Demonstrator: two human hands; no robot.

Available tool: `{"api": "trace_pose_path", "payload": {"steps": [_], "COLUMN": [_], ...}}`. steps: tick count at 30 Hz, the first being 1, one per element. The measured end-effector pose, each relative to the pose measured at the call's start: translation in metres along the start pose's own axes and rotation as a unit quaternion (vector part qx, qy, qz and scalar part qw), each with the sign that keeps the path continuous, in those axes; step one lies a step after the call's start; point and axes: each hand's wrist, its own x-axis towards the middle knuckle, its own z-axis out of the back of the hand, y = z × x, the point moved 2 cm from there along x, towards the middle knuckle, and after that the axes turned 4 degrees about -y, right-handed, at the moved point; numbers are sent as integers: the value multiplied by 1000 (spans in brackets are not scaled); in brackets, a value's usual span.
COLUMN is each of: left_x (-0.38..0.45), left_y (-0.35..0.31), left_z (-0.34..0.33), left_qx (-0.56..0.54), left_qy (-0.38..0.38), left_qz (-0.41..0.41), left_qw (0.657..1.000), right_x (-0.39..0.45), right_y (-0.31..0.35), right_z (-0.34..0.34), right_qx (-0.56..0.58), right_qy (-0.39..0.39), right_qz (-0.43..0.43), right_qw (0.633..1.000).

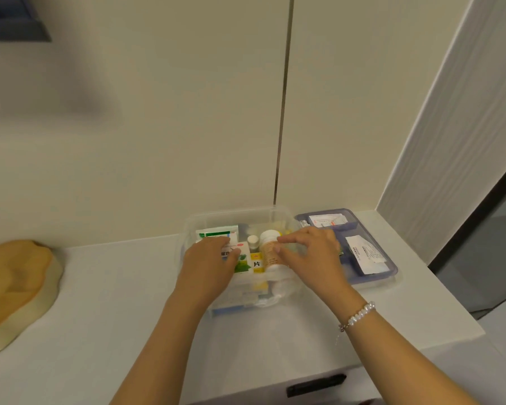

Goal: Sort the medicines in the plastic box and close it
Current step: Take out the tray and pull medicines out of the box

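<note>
Orange pill bottle judged light, rigid, slick plastic; best taken round mid-body, not cap. White cap, orange label, lay tilted inside clear plastic box, right of small vial. My right hand pinched bottle with curled fingertips. My left hand rested, fingers relaxed, on white-green carton left of bottle.
</note>
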Motion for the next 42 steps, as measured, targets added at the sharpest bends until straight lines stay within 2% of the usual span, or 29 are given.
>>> {"api": "trace_pose_path", "payload": {"steps": [4,10,16,21,26,30,34,37,42], "left_x": [2,7,9,10,8,4,2,2,-5], "left_y": [2,6,7,11,15,17,17,14,-2], "left_z": [1,2,6,12,17,24,27,30,38], "left_qx": [-1,-5,-33,-57,-89,-134,-161,-179,-275], "left_qy": [9,27,2,7,9,7,-8,-30,-40], "left_qz": [-18,-23,-28,-26,-37,-47,-46,-34,59], "left_qw": [1000,999,999,998,995,990,986,983,959], "right_x": [5,7,13,17,18,18,19,17,8], "right_y": [14,26,35,38,40,42,42,40,32], "right_z": [-4,-12,-25,-33,-37,-34,-27,-18,6], "right_qx": [-11,-81,-63,-90,-8,101,238,336,416], "right_qy": [28,126,206,273,314,306,235,179,72], "right_qz": [77,160,137,126,61,13,-33,-76,-122], "right_qw": [997,976,967,949,947,947,942,922,898]}}
